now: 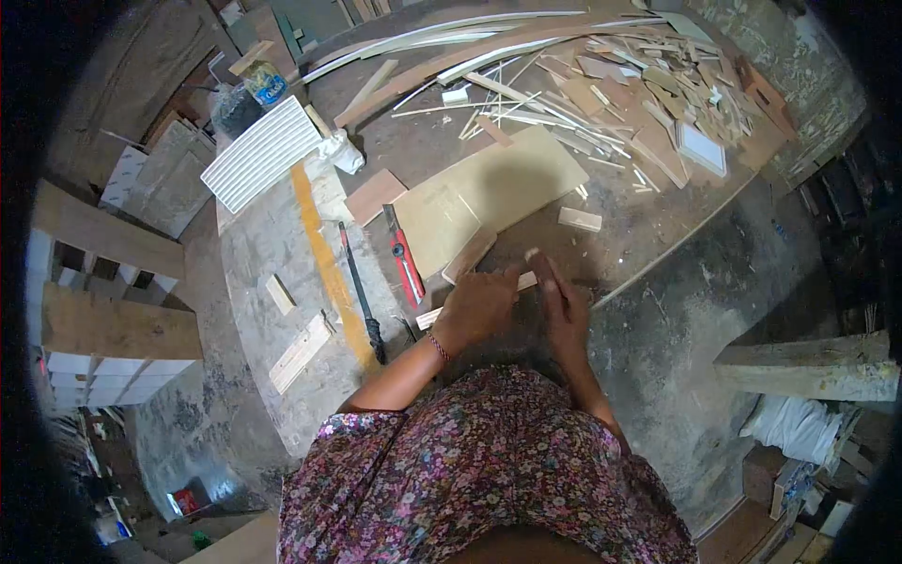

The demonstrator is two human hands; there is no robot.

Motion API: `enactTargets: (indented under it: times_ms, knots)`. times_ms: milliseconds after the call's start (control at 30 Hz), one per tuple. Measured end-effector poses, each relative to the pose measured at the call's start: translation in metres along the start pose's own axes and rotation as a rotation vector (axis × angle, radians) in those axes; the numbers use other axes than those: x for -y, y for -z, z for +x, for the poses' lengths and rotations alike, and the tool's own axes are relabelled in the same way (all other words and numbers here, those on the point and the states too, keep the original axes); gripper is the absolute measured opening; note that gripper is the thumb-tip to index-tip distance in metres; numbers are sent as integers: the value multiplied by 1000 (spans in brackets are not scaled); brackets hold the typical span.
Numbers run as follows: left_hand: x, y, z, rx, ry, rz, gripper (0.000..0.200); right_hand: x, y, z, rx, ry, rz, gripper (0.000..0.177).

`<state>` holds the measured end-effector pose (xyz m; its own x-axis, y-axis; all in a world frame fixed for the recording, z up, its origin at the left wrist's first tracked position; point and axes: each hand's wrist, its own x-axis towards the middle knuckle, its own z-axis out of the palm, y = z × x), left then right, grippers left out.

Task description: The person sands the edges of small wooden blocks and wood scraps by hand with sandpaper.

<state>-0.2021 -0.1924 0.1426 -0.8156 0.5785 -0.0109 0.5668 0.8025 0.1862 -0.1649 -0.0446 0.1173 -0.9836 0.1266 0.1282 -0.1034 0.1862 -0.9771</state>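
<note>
My left hand (477, 305) is closed over a pale wooden strip (430, 318), whose two ends show on either side of the fingers. Close to its right, my right hand (567, 315) is closed near the strip's other end. A brownish edge shows at its fingertips, but I cannot make out what it is. Just beyond the left hand lies a brown wooden block (470, 256). To the left of that hand are a red cutter knife (404, 258) and a long, thin black tool with a red tip (360, 291). A small wooden block (580, 219) lies beyond the right hand.
A large thin board (507, 183) lies across the worktable. Offcuts and thin sticks (648, 94) are heaped at the far right, with long strips (442, 42) behind. A white slatted panel (263, 153) and short wood pieces (301, 351) are on the left.
</note>
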Motion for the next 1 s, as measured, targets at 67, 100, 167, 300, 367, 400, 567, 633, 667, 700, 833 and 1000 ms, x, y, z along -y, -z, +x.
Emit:
enactTargets:
  times_ms: [67, 100, 167, 300, 367, 400, 567, 633, 667, 700, 833, 1000]
  knots:
    - [2, -7, -2, -44, -13, -3, 25, 7, 1, -6, -3, 2, 8, 35]
    - [1, -7, -2, -51, -5, -45, 25, 3, 3, -6, 1, -27, -16, 35]
    - [-1, -4, -2, -70, 4, -126, 25, 1, 3, -1, 14, -85, -121, 34]
    - [-2, 5, -1, -32, -3, -106, 23, 11, -2, 10, 16, -30, -126, 33]
    - [-4, 3, -2, 16, 26, -22, 21, 8, -1, -3, -11, 23, -80, 33]
    - [-3, 4, -2, 8, 17, -41, 21, 5, 1, -11, -36, 24, -108, 33]
    - [-2, -4, -2, -93, -29, -119, 21, 17, 1, 0, 8, -8, -92, 34]
    - [-5, 5, -2, -16, 5, -89, 22, 14, -2, 3, -2, -13, -90, 35]
    - [-6, 10, -2, 21, 26, -76, 22, 13, -3, 4, -9, 7, -104, 35]
    - [-6, 11, -2, 15, 29, -90, 23, 10, 0, -4, -23, 66, -147, 35]
    - [-4, 4, -4, 34, 7, -132, 24, 0, 6, -21, -35, -1, -128, 36]
    - [-3, -2, -2, -55, -15, -78, 25, 19, 1, 4, 46, 13, -181, 37]
